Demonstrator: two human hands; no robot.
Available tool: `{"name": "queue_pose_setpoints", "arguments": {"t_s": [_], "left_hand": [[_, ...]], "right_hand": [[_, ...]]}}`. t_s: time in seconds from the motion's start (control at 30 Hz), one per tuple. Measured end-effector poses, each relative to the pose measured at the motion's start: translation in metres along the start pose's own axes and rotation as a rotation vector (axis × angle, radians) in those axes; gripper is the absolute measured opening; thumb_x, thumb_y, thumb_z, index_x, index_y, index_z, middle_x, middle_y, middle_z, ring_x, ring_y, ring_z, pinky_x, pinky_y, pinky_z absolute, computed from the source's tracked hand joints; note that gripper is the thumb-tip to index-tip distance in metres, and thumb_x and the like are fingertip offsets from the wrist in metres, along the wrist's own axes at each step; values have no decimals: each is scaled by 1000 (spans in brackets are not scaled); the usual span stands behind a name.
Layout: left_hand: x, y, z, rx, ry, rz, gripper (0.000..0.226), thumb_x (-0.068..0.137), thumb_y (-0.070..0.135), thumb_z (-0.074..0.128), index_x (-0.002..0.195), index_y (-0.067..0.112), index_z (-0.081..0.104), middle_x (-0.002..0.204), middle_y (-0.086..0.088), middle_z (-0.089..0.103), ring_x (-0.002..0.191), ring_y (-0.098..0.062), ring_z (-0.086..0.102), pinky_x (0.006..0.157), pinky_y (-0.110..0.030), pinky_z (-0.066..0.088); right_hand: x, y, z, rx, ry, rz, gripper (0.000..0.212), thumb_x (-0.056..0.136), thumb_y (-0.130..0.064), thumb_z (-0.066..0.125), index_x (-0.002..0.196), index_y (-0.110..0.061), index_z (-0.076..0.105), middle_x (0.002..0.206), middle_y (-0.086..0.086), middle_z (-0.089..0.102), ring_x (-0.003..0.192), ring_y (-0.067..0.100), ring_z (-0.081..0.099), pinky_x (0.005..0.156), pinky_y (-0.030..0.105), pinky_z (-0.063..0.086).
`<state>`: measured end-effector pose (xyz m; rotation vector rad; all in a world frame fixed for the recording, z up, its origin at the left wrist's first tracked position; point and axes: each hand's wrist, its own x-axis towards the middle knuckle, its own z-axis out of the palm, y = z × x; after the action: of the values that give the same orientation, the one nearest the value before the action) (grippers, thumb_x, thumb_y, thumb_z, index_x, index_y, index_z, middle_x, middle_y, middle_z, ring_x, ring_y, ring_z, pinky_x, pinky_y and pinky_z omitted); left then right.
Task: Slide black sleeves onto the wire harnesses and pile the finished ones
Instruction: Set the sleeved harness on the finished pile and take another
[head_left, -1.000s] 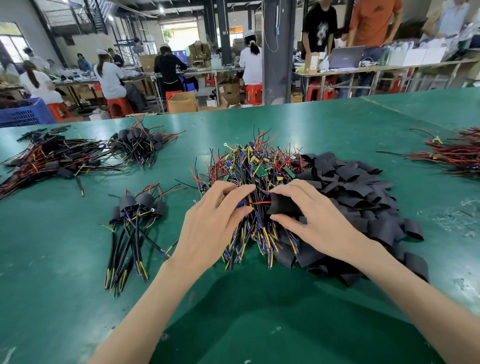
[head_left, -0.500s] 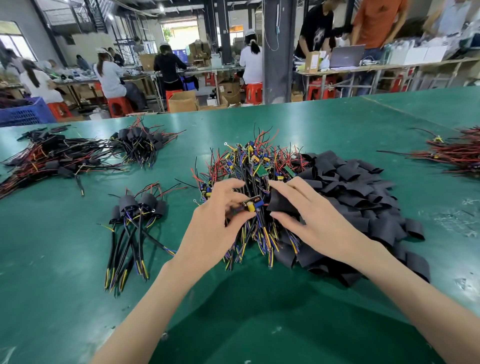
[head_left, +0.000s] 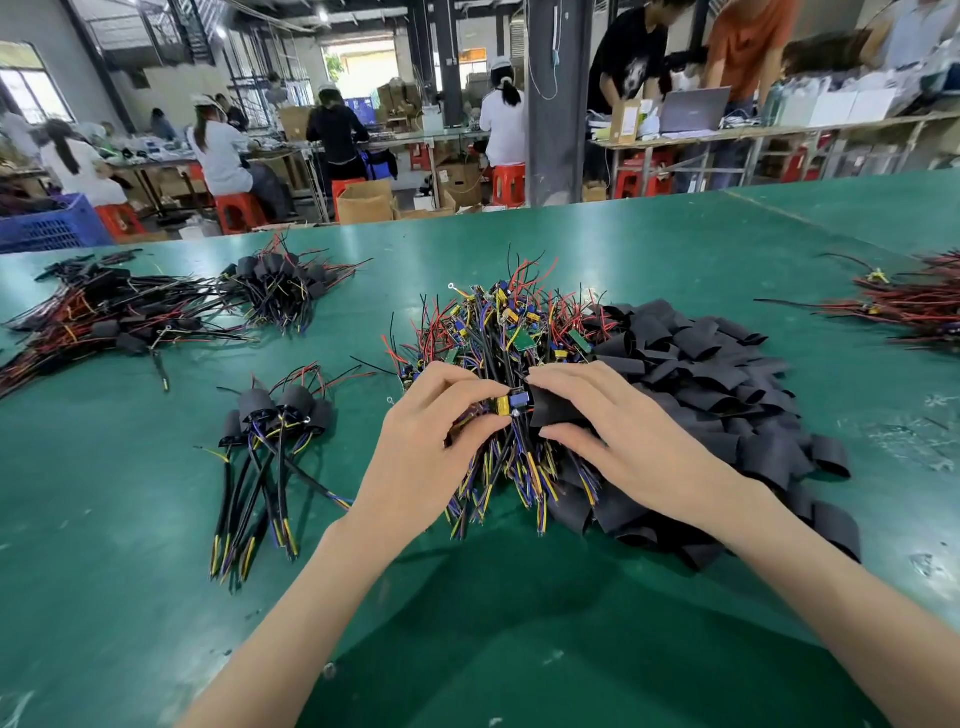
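On the green table (head_left: 130, 597) a fair share of the work is judged done. A long spread of sleeved harnesses (head_left: 104, 317) is seen at the far left, with a smaller sleeved bunch (head_left: 280, 283) just beside it. Much is left: a large heap of bare harnesses (head_left: 498, 332) lies in the middle, touching a broad heap of loose black sleeves (head_left: 717, 374) on its right. A bundle of red wires (head_left: 914, 312) lies well apart at the right edge; whether these are sleeved cannot be told. A small finished pile (head_left: 270, 431) is laid nearer, left of the hands.

One harness is pinched by the left hand (head_left: 421, 452) above the central heap, and its yellow and blue end (head_left: 511, 404) is presented. One black sleeve (head_left: 558, 408) is gripped between thumb and fingers of the right hand (head_left: 628, 436), its mouth just beside that end. The sleeve is not yet slid on, so this piece is judged barely begun.
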<state>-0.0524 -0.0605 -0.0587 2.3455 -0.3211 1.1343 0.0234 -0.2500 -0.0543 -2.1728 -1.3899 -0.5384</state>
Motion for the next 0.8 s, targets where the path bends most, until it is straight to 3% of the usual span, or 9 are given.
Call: {"name": "queue_pose_setpoints", "arguments": {"t_s": [0.1, 0.2, 0.33, 0.57, 0.8], "left_hand": [[0, 0, 1, -4, -31, 1, 20, 78, 7, 75, 98, 8, 73, 92, -5, 59, 76, 1, 44, 77, -6, 36], [0, 0, 2, -13, -56, 35, 23, 76, 4, 75, 99, 6, 73, 91, -8, 57, 79, -5, 49, 78, -7, 37], [-3, -1, 3, -33, -66, 8, 25, 76, 6, 75, 100, 8, 72, 84, -8, 53, 73, -1, 45, 74, -3, 34], [-6, 3, 7, -159, -81, -84, 36, 77, -3, 72, 109, 14, 66, 91, 2, 66, 87, 7, 59, 79, -2, 39], [-8, 4, 10, -192, 3, -99, 41, 75, -7, 71, 107, 17, 65, 89, 6, 64, 81, 3, 59, 78, -6, 44]], "right_hand": [[-1, -2, 0, 1, 18, 2, 43, 91, -22, 56, 129, -1, 51, 120, 12, 52, 109, 17, 47, 97, 22, 33], [-1, -2, 1, -5, 14, 2, 44, 91, -24, 55, 128, -1, 53, 116, 11, 55, 106, 22, 53, 95, 27, 37], [-1, 0, 3, -19, 65, -43, 42, 87, -25, 59, 121, 0, 59, 115, 8, 62, 103, 26, 55, 95, 33, 39], [-1, -2, 7, -4, 113, -65, 39, 87, -28, 61, 116, -2, 63, 112, 4, 65, 100, 23, 54, 93, 31, 42], [-1, -5, 10, 47, 153, -59, 35, 86, -26, 62, 112, -3, 63, 104, 3, 65, 95, 17, 50, 87, 24, 40]]}}
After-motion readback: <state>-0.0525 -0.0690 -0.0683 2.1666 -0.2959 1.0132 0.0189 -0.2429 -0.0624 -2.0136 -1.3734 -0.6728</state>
